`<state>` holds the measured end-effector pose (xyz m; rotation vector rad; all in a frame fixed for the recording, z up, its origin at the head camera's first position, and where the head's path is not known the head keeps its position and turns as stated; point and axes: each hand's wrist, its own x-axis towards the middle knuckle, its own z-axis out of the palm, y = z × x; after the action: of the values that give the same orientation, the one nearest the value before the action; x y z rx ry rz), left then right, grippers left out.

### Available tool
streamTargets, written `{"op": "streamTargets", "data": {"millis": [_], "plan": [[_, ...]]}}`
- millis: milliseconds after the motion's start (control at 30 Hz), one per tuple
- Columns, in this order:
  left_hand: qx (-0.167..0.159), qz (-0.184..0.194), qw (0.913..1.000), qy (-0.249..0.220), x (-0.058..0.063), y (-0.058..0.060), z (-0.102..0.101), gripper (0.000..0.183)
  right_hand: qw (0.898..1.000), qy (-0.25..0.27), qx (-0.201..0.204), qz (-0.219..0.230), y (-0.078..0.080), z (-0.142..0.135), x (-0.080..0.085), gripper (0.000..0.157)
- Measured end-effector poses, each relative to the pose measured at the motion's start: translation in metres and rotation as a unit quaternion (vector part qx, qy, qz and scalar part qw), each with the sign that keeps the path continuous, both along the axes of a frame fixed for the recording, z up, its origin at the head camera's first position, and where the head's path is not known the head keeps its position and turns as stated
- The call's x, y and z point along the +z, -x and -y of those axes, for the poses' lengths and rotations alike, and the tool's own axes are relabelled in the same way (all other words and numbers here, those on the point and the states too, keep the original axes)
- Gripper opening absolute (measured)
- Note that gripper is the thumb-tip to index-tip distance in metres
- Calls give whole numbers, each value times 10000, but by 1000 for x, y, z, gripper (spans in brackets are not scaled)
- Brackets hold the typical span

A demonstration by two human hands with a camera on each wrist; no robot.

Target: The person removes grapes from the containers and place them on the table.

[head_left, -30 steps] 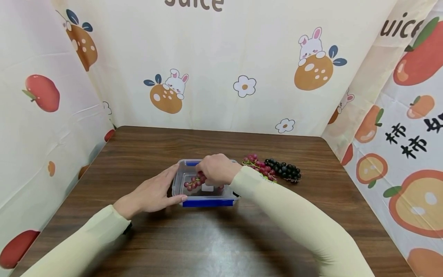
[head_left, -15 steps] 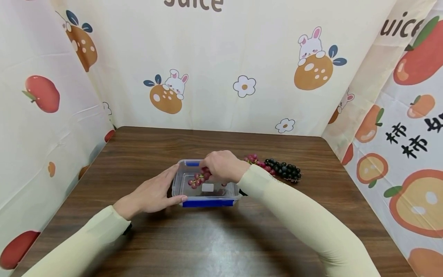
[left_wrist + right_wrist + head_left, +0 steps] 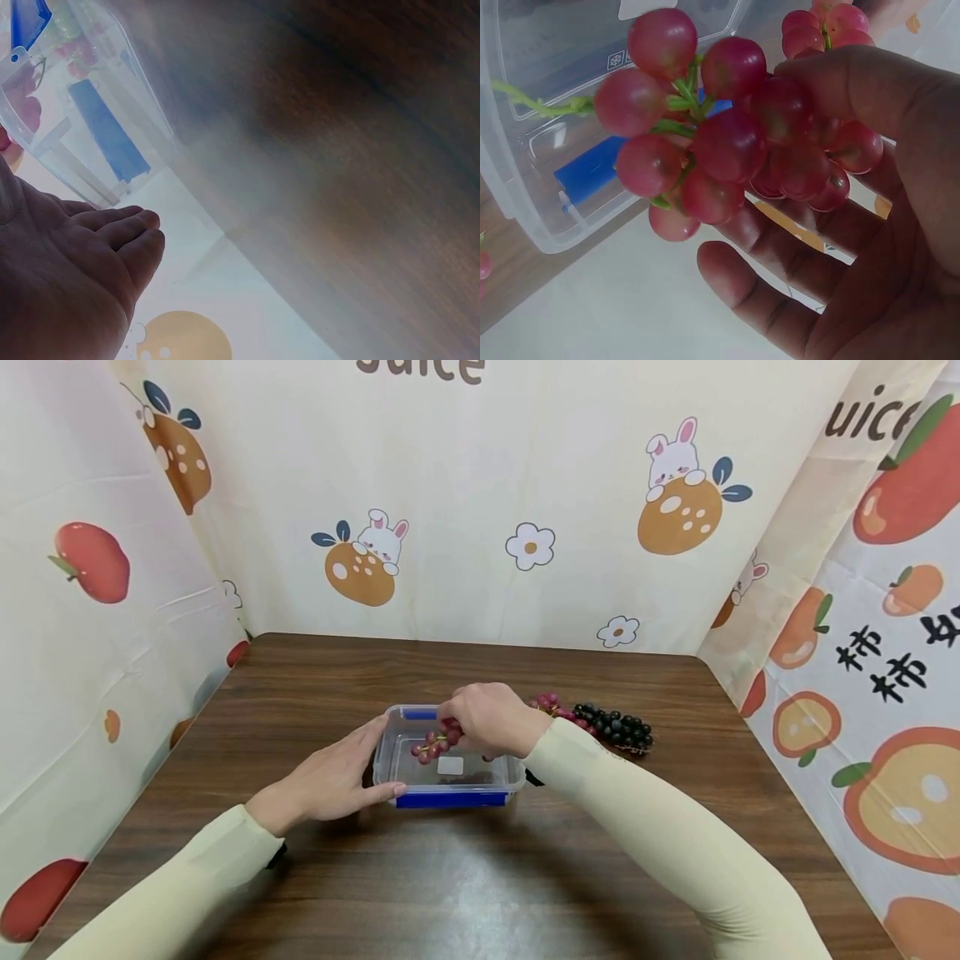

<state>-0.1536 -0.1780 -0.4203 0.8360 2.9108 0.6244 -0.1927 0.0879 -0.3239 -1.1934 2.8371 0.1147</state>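
My right hand [image 3: 491,720] holds a bunch of red grapes [image 3: 432,747] above a clear plastic food container [image 3: 408,789] with blue clips. In the right wrist view, the thumb and fingers grip one end of the grapes [image 3: 727,146], and a green stem sticks out on the left. My left hand [image 3: 330,783] rests at the container's left end, fingers extended along its wall and thumb at the front corner. The left wrist view shows the left hand's fingers [image 3: 139,240] straight beside the container [image 3: 64,161].
Another red grape bunch [image 3: 553,703], partly hidden by the right arm, lies right of the container. Beside it is a bunch of black grapes [image 3: 615,727]. Everything sits on a brown wooden table [image 3: 337,668], with printed cloth [image 3: 465,468] hanging behind and at the sides.
My right hand has shifted slightly right and away from me, lifting the red grapes a little with it. My left hand and the container have stayed put.
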Motion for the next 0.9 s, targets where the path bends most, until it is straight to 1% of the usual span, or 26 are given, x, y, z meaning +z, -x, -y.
{"op": "streamTargets", "data": {"millis": [167,367,633,900], "plan": [[15,4,10000,13,0,0,0,116,10000,15,-47,-55,1,-3,1,17],[6,5,10000,15,0,0,0,116,9997,172,-160,26,1,-8,5,16],[3,-6,10000,8,0,0,0,116,9994,114,-339,19,1,-13,11,23],[-12,-31,10000,30,0,0,0,116,9987,189,-465,107,0,-18,18,21]]}}
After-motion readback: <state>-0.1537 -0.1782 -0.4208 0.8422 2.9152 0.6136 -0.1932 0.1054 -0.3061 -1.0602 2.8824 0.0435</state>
